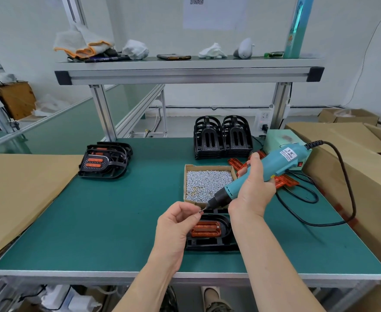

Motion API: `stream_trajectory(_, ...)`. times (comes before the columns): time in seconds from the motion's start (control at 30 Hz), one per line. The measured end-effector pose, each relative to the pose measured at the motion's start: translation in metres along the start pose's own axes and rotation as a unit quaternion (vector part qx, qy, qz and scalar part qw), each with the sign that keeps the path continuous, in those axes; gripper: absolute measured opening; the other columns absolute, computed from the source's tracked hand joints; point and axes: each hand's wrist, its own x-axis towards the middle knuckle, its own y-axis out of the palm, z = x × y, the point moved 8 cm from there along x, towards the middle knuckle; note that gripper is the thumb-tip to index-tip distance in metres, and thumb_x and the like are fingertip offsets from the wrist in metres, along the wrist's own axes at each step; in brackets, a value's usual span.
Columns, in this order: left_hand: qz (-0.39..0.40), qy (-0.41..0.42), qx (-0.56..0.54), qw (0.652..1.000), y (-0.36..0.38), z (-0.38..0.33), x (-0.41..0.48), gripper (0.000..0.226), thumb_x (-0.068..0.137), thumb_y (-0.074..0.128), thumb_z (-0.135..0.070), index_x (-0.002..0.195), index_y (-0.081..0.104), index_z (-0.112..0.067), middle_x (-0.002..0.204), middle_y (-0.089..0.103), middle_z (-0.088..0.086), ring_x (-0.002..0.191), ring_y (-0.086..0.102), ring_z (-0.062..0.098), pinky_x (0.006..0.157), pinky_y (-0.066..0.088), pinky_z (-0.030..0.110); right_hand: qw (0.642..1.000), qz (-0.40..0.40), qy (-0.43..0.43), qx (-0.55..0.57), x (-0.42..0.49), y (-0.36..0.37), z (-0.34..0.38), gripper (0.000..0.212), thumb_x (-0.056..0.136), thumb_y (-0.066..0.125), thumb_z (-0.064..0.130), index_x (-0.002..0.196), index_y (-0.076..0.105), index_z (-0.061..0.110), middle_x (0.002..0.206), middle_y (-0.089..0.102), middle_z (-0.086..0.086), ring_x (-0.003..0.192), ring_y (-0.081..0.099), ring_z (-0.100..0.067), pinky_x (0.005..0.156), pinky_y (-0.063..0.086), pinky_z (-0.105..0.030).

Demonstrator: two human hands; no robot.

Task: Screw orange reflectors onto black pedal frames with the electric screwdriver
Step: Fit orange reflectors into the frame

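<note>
Head view: two bare hands meet low over the green bench (117,210), near its front edge
Left hand (176,224): thumb and forefinger drawn to a narrow pinch on a small screw (200,211); the other fingers curl loosely behind
Right hand (252,190): fingers and thumb wrapped round the teal body of the electric screwdriver (263,174); a full grip, nothing else held
Screwdriver axis: slanted; corded end up and to the right, black nose and bit down and to the left; the tip sits right at the pinched screw
Pedal frame (209,242): black; lies flat on the bench directly beneath both hands; partly hidden by the wrists
Reflector (205,229): orange; seated in the frame; long axis left to right across the bench
Screw box (208,183): open cardboard tray of silvery screws; just beyond the frame
Elsewhere: stacked bare frames (223,137) at the back; finished pedals (105,162) to the left; loose reflectors (284,182) behind the right hand
</note>
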Motion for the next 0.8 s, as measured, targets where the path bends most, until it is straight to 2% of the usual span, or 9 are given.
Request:
stream_trajectory(0.13, 0.023, 0.036, 0.097, 0.994, -0.001, -0.004, 0.004, 0.05, 0.084, 0.067, 0.008, 0.114, 0.072, -0.032, 0.079, 0.068, 0.0, 0.08, 0.059, 0.009, 0.083, 0.051, 0.021, 1.0, 0.008, -0.008, -0.005, -0.003, 0.001, -0.003, 0.02, 0.089, 0.074, 0.028, 0.088, 0.057, 0.019, 0.053, 0.06, 0.015, 0.053, 0.055, -0.003, 0.065, 0.047, -0.026)
stream_trajectory(0.23, 0.04, 0.069, 0.212, 0.974, -0.006, -0.006, 0.008, 0.058, 0.084, 0.071, 0.0, 0.124, 0.064, -0.041, 0.086, 0.071, -0.01, 0.088, 0.059, 0.003, 0.088, 0.041, 0.014, 0.999, 0.028, -0.029, -0.024, -0.007, 0.006, -0.005, 0.02, 0.089, 0.075, 0.029, 0.088, 0.058, 0.019, 0.054, 0.059, 0.013, 0.054, 0.056, -0.003, 0.063, 0.048, -0.024)
stream_trajectory(0.3, 0.06, 0.07, 0.296, 0.951, -0.013, -0.002, 0.011, 0.063, 0.082, 0.076, -0.015, 0.131, 0.055, -0.048, 0.1, 0.07, -0.019, 0.106, 0.056, -0.001, 0.094, 0.036, 0.015, 0.997, 0.044, -0.054, -0.042, -0.009, 0.01, -0.005, 0.019, 0.088, 0.075, 0.029, 0.087, 0.059, 0.019, 0.055, 0.059, 0.01, 0.053, 0.056, -0.005, 0.058, 0.048, -0.019)
stream_trajectory(0.4, 0.095, 0.032, 0.388, 0.916, -0.026, 0.011, 0.009, 0.082, 0.067, 0.077, -0.053, 0.14, 0.04, -0.051, 0.12, 0.055, -0.029, 0.122, 0.041, -0.005, 0.101, 0.031, 0.019, 0.99, 0.068, -0.092, -0.084, -0.014, 0.015, -0.006, 0.022, 0.083, 0.077, 0.033, 0.079, 0.059, 0.021, 0.057, 0.06, 0.008, 0.054, 0.056, -0.006, 0.056, 0.047, -0.018)
stream_trajectory(0.5, 0.131, 0.051, 0.495, 0.858, -0.026, 0.019, 0.003, 0.106, 0.056, 0.068, -0.072, 0.149, 0.029, -0.041, 0.123, 0.035, -0.04, 0.123, 0.033, -0.002, 0.107, 0.028, 0.028, 0.98, 0.09, -0.113, -0.135, -0.019, 0.019, -0.011, 0.024, 0.074, 0.077, 0.046, 0.068, 0.062, 0.029, 0.059, 0.06, 0.004, 0.058, 0.057, -0.012, 0.063, 0.05, -0.03)
stream_trajectory(0.6, 0.136, 0.071, 0.517, 0.842, -0.021, 0.018, 0.002, 0.105, 0.055, 0.066, -0.074, 0.146, 0.02, -0.053, 0.118, 0.029, -0.045, 0.113, 0.028, -0.009, 0.101, 0.026, 0.025, 0.97, 0.125, -0.129, -0.161, -0.028, 0.025, -0.016, 0.022, 0.072, 0.074, 0.052, 0.067, 0.063, 0.033, 0.062, 0.059, 0.002, 0.06, 0.057, -0.016, 0.067, 0.052, -0.04)
stream_trajectory(0.67, 0.132, 0.07, 0.51, 0.847, -0.021, 0.018, 0.002, 0.103, 0.054, 0.065, -0.074, 0.142, 0.014, -0.059, 0.126, 0.034, -0.044, 0.112, 0.028, -0.01, 0.1, 0.024, 0.022, 0.966, 0.142, -0.14, -0.163, -0.032, 0.028, -0.018, 0.028, 0.073, 0.074, 0.051, 0.067, 0.059, 0.028, 0.062, 0.058, -0.001, 0.06, 0.056, -0.017, 0.065, 0.051, -0.04)
stream_trajectory(0.73, 0.125, 0.06, 0.505, 0.852, -0.024, 0.02, 0.002, 0.115, 0.053, 0.064, -0.076, 0.151, 0.014, -0.044, 0.14, 0.041, -0.029, 0.118, 0.029, -0.007, 0.105, 0.023, 0.022, 0.961, 0.154, -0.151, -0.171, -0.035, 0.032, -0.02, 0.029, 0.074, 0.074, 0.05, 0.066, 0.058, 0.027, 0.06, 0.059, 0.005, 0.058, 0.056, -0.014, 0.062, 0.051, -0.037)
stream_trajectory(0.8, 0.116, 0.058, 0.507, 0.852, -0.026, 0.022, 0.003, 0.119, 0.054, 0.064, -0.077, 0.154, 0.013, -0.036, 0.144, 0.042, -0.023, 0.124, 0.03, -0.003, 0.105, 0.021, 0.021, 0.959, 0.159, -0.157, -0.176, -0.037, 0.034, -0.021, 0.028, 0.077, 0.075, 0.045, 0.065, 0.057, 0.027, 0.056, 0.058, 0.011, 0.054, 0.055, -0.009, 0.058, 0.05, -0.031)
